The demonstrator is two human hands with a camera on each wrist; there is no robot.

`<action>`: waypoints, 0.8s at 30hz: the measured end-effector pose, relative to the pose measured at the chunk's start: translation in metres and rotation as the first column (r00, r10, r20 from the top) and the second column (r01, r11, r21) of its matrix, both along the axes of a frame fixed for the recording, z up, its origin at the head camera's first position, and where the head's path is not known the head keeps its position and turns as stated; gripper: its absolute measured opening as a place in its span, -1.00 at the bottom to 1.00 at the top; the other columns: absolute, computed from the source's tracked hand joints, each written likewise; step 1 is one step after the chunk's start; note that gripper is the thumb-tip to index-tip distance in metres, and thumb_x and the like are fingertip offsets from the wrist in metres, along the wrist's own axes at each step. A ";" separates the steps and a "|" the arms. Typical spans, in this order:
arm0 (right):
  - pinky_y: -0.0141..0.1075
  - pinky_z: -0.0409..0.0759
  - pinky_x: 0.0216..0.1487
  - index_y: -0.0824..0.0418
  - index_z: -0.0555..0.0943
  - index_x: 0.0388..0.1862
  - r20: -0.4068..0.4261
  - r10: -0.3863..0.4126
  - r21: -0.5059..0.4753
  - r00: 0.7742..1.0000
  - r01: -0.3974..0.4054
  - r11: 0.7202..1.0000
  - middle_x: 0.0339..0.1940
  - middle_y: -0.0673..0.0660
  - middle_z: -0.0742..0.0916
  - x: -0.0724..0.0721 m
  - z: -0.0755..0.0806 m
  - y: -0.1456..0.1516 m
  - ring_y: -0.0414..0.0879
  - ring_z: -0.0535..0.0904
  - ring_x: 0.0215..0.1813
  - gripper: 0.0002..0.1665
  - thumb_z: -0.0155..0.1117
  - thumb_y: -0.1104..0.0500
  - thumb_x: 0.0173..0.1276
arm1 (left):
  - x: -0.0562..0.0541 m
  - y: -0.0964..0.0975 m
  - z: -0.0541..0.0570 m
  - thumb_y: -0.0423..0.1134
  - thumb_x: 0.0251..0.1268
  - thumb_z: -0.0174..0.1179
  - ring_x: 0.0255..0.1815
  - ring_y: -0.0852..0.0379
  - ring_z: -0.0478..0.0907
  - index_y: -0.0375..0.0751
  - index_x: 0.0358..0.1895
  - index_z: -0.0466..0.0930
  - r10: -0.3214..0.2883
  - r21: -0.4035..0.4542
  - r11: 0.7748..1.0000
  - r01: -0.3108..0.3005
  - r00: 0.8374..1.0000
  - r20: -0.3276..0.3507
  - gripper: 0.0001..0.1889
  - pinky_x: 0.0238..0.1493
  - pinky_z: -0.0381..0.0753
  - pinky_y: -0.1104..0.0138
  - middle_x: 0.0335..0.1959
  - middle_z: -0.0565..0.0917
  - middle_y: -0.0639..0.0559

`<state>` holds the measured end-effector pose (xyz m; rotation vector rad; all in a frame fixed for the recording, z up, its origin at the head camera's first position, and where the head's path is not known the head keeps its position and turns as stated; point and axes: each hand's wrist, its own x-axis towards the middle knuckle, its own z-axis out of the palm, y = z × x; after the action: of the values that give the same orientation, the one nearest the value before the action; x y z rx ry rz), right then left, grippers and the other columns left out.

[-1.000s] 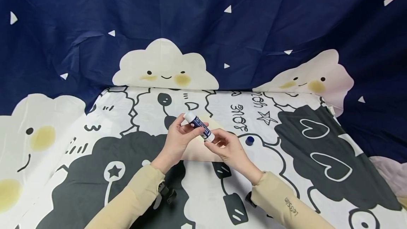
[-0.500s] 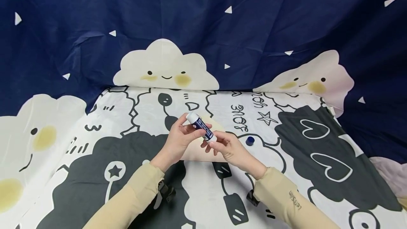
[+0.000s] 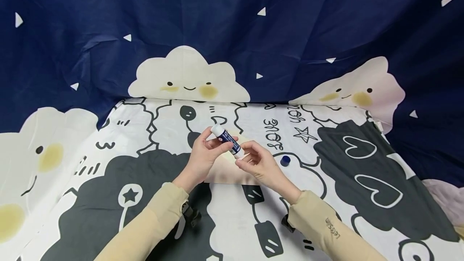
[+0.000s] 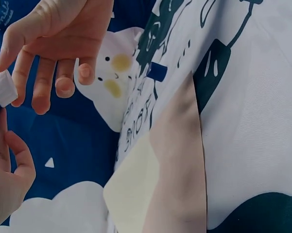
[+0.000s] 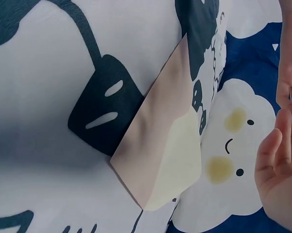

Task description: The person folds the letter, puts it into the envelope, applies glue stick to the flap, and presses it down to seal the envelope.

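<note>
My left hand [image 3: 201, 158] grips a glue stick [image 3: 227, 137] with a dark blue label, tilted above the cloth, its thumb across the barrel. The stick's upper end is whitish. At its lower white end, the thumb and forefinger of my right hand [image 3: 264, 169] pinch the base; the other fingers of that hand spread below in the left wrist view. A dark blue cap [image 3: 285, 160] lies apart on the cloth to the right. Below both hands rests a pink sheet of paper [image 3: 232, 172] with a pale yellow area [image 5: 182, 153], partly hidden by the hands in the head view.
A white cloth [image 3: 232, 220] with black-and-grey cartoon prints covers the work surface. Behind it hangs a dark blue curtain [image 3: 232, 19] with white triangles and smiling clouds. Black wrist straps [image 3: 190, 214] show beneath the beige sleeves [image 3: 315, 216].
My right fingers have shifted and re-pinched around the glue stick's base. The left hand keeps its grip, with the stick moving only slightly. The cap and paper stay put.
</note>
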<state>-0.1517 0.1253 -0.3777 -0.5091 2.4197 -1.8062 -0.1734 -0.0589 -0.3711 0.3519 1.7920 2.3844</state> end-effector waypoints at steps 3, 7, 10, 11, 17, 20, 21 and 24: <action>-0.41 0.52 -0.36 0.32 0.50 -0.04 -0.021 -0.007 0.006 1.000 0.008 1.000 -0.29 0.26 0.67 -0.001 0.000 -0.002 -0.25 0.63 -0.39 -0.70 0.31 0.32 0.26 | -0.001 0.000 0.001 -0.40 0.21 0.28 -0.05 0.23 0.68 -0.10 0.02 0.46 0.012 -0.007 1.000 -0.012 1.000 0.007 -0.66 0.15 0.53 0.30 -0.11 0.75 -0.15; -0.41 0.52 -0.36 0.31 0.52 -0.14 -0.041 -0.017 0.004 0.999 0.018 1.000 -0.32 0.34 0.68 -0.002 0.001 -0.004 -0.22 0.62 -0.41 -0.79 0.31 0.30 0.28 | -0.002 0.001 0.002 -0.41 0.22 0.26 -0.03 0.23 0.68 -0.12 0.05 0.45 0.007 -0.014 1.000 -0.007 1.000 0.013 -0.65 0.17 0.50 0.29 -0.17 0.78 -0.01; -0.40 0.51 -0.34 0.31 0.52 -0.18 -0.032 -0.005 0.009 0.999 0.005 1.000 -0.33 0.34 0.69 -0.003 0.002 -0.003 -0.25 0.61 -0.41 -0.82 0.30 0.28 0.29 | -0.002 0.001 0.002 -0.41 0.23 0.26 -0.02 0.24 0.68 -0.12 0.05 0.45 -0.005 -0.019 1.000 0.005 1.000 0.023 -0.65 0.19 0.49 0.29 -0.21 0.79 0.08; -0.40 0.51 -0.34 0.30 0.53 -0.19 -0.025 0.000 0.012 1.000 0.000 1.000 -0.33 0.34 0.69 -0.003 0.002 -0.003 -0.26 0.61 -0.41 -0.83 0.30 0.27 0.30 | -0.001 0.001 0.002 -0.41 0.23 0.25 -0.02 0.24 0.68 -0.12 0.05 0.45 -0.008 -0.019 1.000 0.009 1.000 0.022 -0.66 0.19 0.49 0.29 -0.22 0.79 0.10; -0.37 0.53 -0.30 0.36 0.52 -0.14 0.055 0.073 -0.059 0.996 -0.069 0.996 -0.28 0.12 0.70 -0.002 0.002 0.001 -0.24 0.64 -0.34 -0.74 0.25 0.17 0.35 | 0.000 0.000 0.003 -0.40 0.21 0.27 -0.05 0.25 0.68 -0.09 -0.01 0.45 -0.042 -0.009 0.999 0.042 0.999 0.002 -0.68 0.16 0.50 0.28 -0.27 0.78 0.17; -0.39 0.53 -0.31 0.40 0.50 -0.13 0.082 0.117 -0.117 0.990 -0.107 0.987 -0.29 -0.07 0.72 -0.001 0.001 0.003 -0.25 0.64 -0.32 -0.68 0.23 0.13 0.37 | 0.000 0.000 0.003 -0.40 0.20 0.28 -0.07 0.25 0.69 -0.07 -0.03 0.45 -0.059 -0.008 0.998 0.059 0.998 -0.002 -0.69 0.20 0.47 0.27 -0.28 0.78 0.19; -0.40 0.52 -0.31 0.41 0.49 -0.13 0.088 0.128 -0.133 0.988 -0.115 0.984 -0.30 -0.11 0.72 -0.001 0.001 0.003 -0.25 0.64 -0.31 -0.67 0.23 0.13 0.37 | -0.001 0.001 0.003 -0.40 0.20 0.28 -0.07 0.24 0.69 -0.11 -0.02 0.44 -0.063 -0.007 0.998 0.063 0.998 -0.003 -0.68 0.21 0.45 0.25 -0.27 0.78 0.16; -0.43 0.52 -0.32 0.33 0.51 -0.17 0.105 0.138 -0.160 0.985 -0.120 0.980 -0.32 -0.15 0.72 -0.001 0.000 0.003 -0.25 0.64 -0.31 -0.75 0.21 0.14 0.38 | -0.001 0.001 0.003 -0.39 0.19 0.29 -0.06 0.22 0.69 -0.13 -0.02 0.44 -0.067 -0.011 0.998 0.067 0.998 0.000 -0.67 0.27 0.42 0.21 -0.23 0.79 0.06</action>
<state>-0.1528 0.1287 -0.3777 -0.5444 2.1323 -1.9191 -0.1747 -0.0578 -0.3681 0.4038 1.7637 2.3288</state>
